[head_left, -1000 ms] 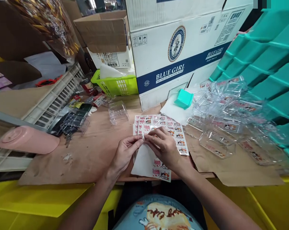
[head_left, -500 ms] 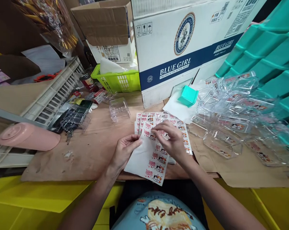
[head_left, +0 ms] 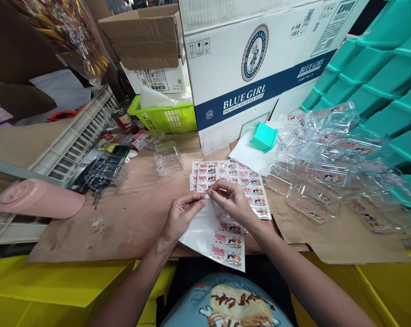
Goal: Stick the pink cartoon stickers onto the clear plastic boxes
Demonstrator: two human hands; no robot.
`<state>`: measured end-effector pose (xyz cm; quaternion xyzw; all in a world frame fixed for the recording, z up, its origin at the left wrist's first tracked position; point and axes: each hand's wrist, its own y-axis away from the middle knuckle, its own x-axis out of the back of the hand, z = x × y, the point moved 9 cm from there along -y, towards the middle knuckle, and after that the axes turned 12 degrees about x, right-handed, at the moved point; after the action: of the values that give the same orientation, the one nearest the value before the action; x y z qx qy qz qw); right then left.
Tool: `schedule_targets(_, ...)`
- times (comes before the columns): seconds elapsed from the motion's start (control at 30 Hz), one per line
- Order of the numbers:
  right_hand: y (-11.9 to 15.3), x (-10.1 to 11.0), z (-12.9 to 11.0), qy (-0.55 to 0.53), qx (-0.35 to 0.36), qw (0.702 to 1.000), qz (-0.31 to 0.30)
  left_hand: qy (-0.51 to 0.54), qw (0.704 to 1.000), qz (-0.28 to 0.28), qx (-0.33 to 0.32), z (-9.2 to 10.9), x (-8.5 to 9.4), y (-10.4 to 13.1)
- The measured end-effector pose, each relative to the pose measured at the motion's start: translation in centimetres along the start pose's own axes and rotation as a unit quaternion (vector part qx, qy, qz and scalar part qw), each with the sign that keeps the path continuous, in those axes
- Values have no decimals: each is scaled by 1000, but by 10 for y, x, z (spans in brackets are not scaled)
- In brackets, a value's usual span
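Note:
A partly used sticker sheet (head_left: pixel 198 236) with a blank white left side and a column of cat stickers hangs over the table's front edge. My left hand (head_left: pixel 183 213) pinches its upper part between thumb and fingers. Fingertips of my right hand (head_left: pixel 229 200) are closed at the same upper edge, touching or almost touching the left fingertips. Whether a sticker is between the right fingers is hidden. Beneath and behind lies a stack of full sticker sheets (head_left: pixel 259 200), with a clear plastic piece (head_left: pixel 237 171) on top.
Clear plastic cases (head_left: pixel 314 204) with cat stickers pile up at the right, beside stacked teal bins (head_left: pixel 372 100). A small teal box (head_left: pixel 264 137) sits before a large beer carton (head_left: pixel 246 91). One clear case (head_left: pixel 168 158) stands behind my left hand; a pink bottle (head_left: pixel 42 198) lies far left.
My right hand has come down and left to meet my left hand at the sheet's upper edge. The sheet has lifted and bent there, its lower end shifting right.

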<state>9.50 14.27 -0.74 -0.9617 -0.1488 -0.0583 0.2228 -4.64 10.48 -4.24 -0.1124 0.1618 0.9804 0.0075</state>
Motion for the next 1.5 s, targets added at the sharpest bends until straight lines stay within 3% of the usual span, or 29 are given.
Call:
schedule_targets(0.07, 1, 1, 1, -8, 0, 1000, 1, 20, 1000, 2, 16, -4, 0, 0)
schedule_targets(0.17, 2, 4, -21, 80, 101, 992, 1, 35, 999, 10, 24, -8, 4, -1)
schedule_targets(0.27, 6, -7, -45, 197, 210, 957, -27, 20, 1000, 18, 13, -8, 5, -2)
schedule_targets(0.33, 7, -14, -49, 238, 237, 941, -43, 12, 1000, 23, 6, -7, 4, -2)
schedule_targets(0.5, 1, 7, -24, 167, 133, 975, 55, 38, 998, 40, 40, -15, 4, -1)
schedule_targets(0.57, 1, 6, -22, 155, 131, 979, 37, 52, 996, 38, 56, -18, 4, 0)
schedule_targets(0.63, 4, -2, -31, 178, 173, 969, -8, 58, 996, 28, 57, -18, 3, 1)
schedule_targets(0.77, 9, -12, -43, 208, 206, 955, -40, 23, 999, 24, -10, -6, 2, 1)
schedule_targets(0.9, 6, -5, -33, 173, 157, 972, 7, -22, 997, 17, -72, 2, -3, 3)
schedule_targets(1.0, 3, 8, -6, 69, 46, 994, 66, -2, 999, 22, -39, -5, -1, 2)
schedule_targets(1.1, 5, 13, 14, -35, -42, 993, 107, 33, 998, 53, 15, -17, 5, 3)
schedule_targets(1.23, 6, 13, 5, -28, -11, 995, 95, 57, 995, 59, 54, -24, 10, 3)
schedule_targets(1.33, 8, 31, 10, -83, -28, 980, 177, 24, 996, 67, 57, -23, 26, -1)
schedule_targets(1.4, 7, 46, 13, -121, -30, 964, 234, -62, 990, 123, 5, -9, 45, -1)
schedule_targets(1.47, 2, 57, 6, -111, -6, 958, 264, -184, 954, 215, -97, 18, 57, 8)
schedule_targets(1.5, 0, 60, 0, -89, 13, 958, 273, -236, 930, 243, -143, 31, 54, 15)
